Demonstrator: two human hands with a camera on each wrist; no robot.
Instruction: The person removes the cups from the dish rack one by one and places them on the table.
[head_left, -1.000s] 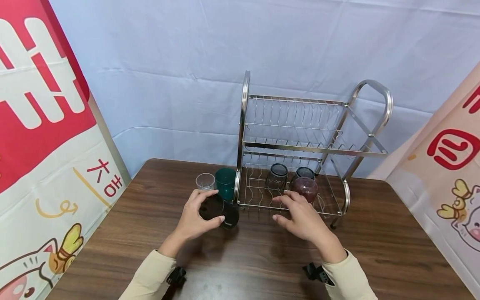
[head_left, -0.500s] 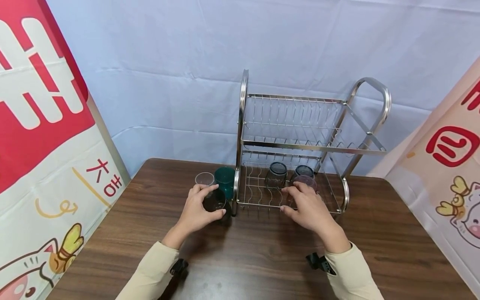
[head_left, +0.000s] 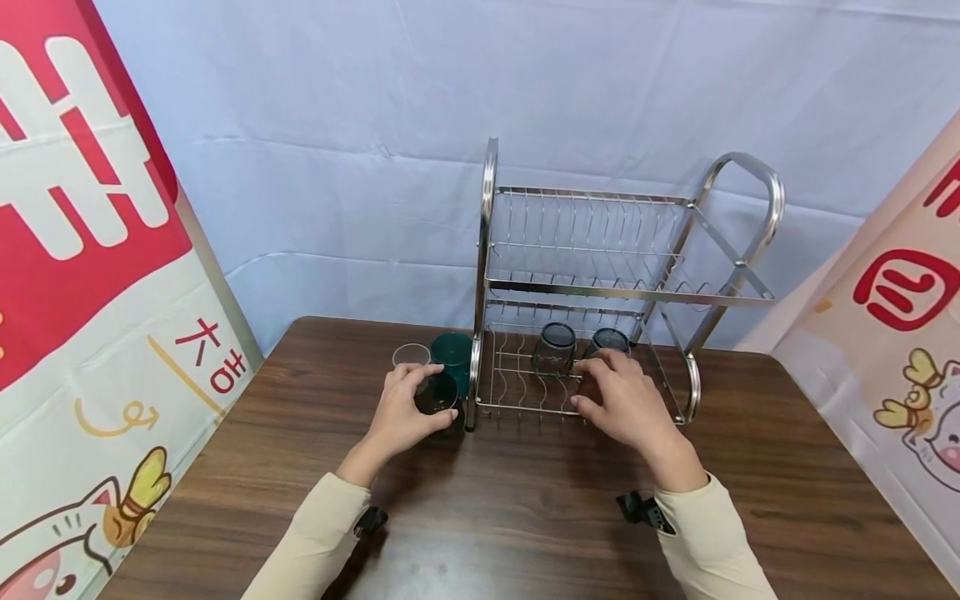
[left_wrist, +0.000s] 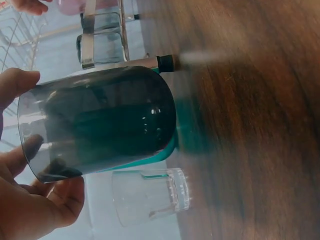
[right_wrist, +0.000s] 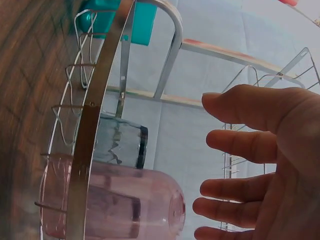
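Note:
My left hand holds a dark smoky glass by its rim, thumb on one side and fingers on the other. The glass is mouth up, low over the table; whether its base touches the wood I cannot tell. Just behind it stand a teal glass and a clear glass. My right hand is at the rack's lower shelf, fingers extended. In the right wrist view an upside-down pink glass sits near those fingers, with a visible gap. The head view mostly hides that glass behind the hand.
A two-tier metal dish rack stands at the back of the wooden table. Two grey glasses, one left and one right, are upside down on its lower shelf. The rack's left post is right beside the teal glass.
My left hand has moved the dark glass slightly away from me and brought it from tilted to more upright. My right hand has shifted right and back over the pink glass.

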